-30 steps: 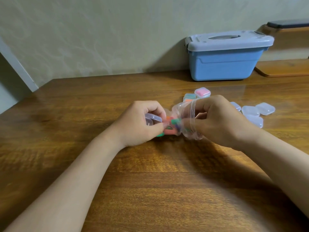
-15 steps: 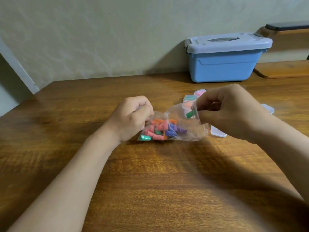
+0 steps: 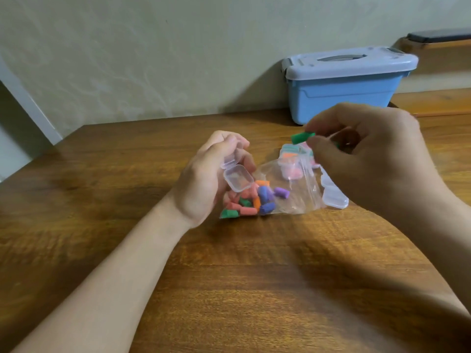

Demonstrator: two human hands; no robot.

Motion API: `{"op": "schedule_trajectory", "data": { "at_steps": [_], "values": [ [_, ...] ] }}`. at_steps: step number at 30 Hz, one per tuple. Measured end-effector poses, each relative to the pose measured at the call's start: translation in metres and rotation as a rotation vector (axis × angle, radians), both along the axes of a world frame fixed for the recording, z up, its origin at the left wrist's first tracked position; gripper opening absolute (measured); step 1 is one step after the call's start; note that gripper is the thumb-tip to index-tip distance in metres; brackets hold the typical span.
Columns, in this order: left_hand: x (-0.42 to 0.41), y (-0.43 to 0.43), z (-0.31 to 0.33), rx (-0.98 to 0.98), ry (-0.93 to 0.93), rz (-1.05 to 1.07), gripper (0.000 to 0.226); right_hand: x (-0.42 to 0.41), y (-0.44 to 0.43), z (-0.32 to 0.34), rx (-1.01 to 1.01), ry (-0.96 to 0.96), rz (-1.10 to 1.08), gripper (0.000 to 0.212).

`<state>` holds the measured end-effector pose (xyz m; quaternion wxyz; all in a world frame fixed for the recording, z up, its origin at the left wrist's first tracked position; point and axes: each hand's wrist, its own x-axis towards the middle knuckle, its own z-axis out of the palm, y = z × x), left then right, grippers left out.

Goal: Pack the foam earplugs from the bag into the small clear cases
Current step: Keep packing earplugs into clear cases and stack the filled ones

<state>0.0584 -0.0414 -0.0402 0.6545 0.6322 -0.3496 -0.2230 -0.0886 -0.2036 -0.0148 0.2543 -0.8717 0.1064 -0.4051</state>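
Right hand (image 3: 369, 159) up, thumb and forefinger pinching a green earplug (image 3: 302, 138). Its right end is buried between the fingertips, so only the left part shows. The other fingers curl loosely into the palm, and a sliver of green shows under them that I cannot make out. The earplug lies almost level, long axis left to right, free end pointing left toward the other hand, in the air above the bag (image 3: 288, 189). Left hand (image 3: 211, 177) sits low, wrist near the table (image 3: 229, 276), fingers curled round a small clear case (image 3: 238, 178), gripping it. The case is open, its lid (image 3: 230, 161) hinged back against the fingers, its mouth tipped up and to the right. It hovers over the left end of the bag, which lies flat on the wood. Loose earplugs (image 3: 254, 202) in pink, orange, purple and green crowd that end. Behind the bag, filled cases (image 3: 290, 159) blur through the plastic, their count unclear. Empty cases (image 3: 334, 197) peek out just beside the bag, mostly covered by the right hand. Farther back, a blue storage box (image 3: 349, 85) stands against the wall, lid on.
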Motion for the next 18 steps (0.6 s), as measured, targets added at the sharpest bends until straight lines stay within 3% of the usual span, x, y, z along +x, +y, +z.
{"op": "schedule_trajectory", "data": {
  "at_steps": [5, 9, 13, 18],
  "values": [
    [-0.012, -0.002, 0.0, -0.038, 0.135, -0.197, 0.03, 0.004, 0.013, -0.009, -0.007, 0.06, 0.278, 0.019],
    [-0.018, 0.0, 0.003, -0.1, 0.227, -0.345, 0.038, 0.01, 0.015, -0.017, -0.045, 0.085, 0.307, 0.02],
    [-0.019, -0.002, 0.002, -0.076, 0.249, -0.354, 0.048, 0.011, 0.015, -0.02, -0.054, 0.093, 0.301, 0.022],
    [-0.018, -0.003, -0.002, 0.007, 0.142, -0.304, 0.046, 0.013, 0.016, -0.024, -0.117, 0.106, 0.273, 0.023]
  ]
}}
